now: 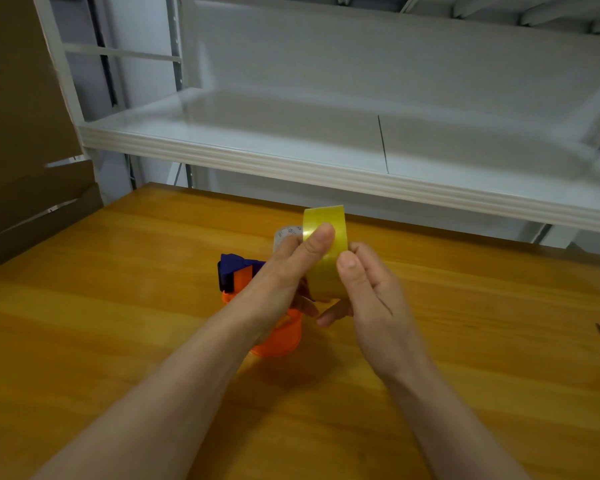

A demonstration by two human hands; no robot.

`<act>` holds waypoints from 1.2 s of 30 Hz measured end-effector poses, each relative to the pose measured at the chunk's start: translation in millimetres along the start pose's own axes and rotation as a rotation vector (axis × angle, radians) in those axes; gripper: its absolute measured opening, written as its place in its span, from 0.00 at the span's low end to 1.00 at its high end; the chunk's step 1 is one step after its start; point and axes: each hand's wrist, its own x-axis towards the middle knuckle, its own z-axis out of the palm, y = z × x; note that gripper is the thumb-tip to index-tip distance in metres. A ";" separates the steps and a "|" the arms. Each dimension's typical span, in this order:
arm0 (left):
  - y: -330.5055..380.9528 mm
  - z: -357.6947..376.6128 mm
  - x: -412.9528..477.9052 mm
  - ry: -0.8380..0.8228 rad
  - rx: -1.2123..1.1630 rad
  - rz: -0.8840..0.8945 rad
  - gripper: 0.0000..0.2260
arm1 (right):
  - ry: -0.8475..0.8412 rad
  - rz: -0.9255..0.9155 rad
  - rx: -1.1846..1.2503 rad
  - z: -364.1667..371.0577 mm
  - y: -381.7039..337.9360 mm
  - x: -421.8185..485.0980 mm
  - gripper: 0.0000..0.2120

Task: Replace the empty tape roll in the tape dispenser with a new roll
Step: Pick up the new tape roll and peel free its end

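Both hands hold a fresh roll of glossy yellow packing tape on edge above the honey-coloured wooden counter. The left hand has its thumb pressed on the roll's outer face, its other fingers hidden behind it. The right hand pinches the roll's nearer edge, thumb in front and fingers curled under; one fingertip shows below.

The orange plastic tape dispenser with its dark blue blade guard lies on the counter just under and behind the left wrist, largely covered by it. A pale, printed cylinder, probably the spent core, peeks out just beyond the left fingers; whether it is off the dispenser I cannot tell.

The step in hand looks like finding the tape's free end. To do it well, turn the roll slowly under the left thumb and feel for the ridge with a nail, lifting squarely so the film does not split. Check which way the tape unwinds before seating the roll, sticky side facing the dispenser's roller.
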 end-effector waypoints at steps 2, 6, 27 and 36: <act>1.9 -0.3 -1.5 -0.032 -0.018 0.009 0.39 | -0.003 -0.007 -0.052 0.7 2.3 -0.5 0.12; 3.3 -0.6 -1.4 -0.017 -0.040 -0.009 0.35 | 0.026 -0.023 -0.087 3.4 6.4 -0.5 0.12; 5.5 0.5 -7.3 -0.094 0.119 0.227 0.50 | 0.247 0.040 0.183 -1.7 -2.1 4.2 0.20; 8.4 -6.4 -6.9 0.041 0.026 0.134 0.41 | 0.091 0.038 0.178 -1.0 -12.2 3.9 0.17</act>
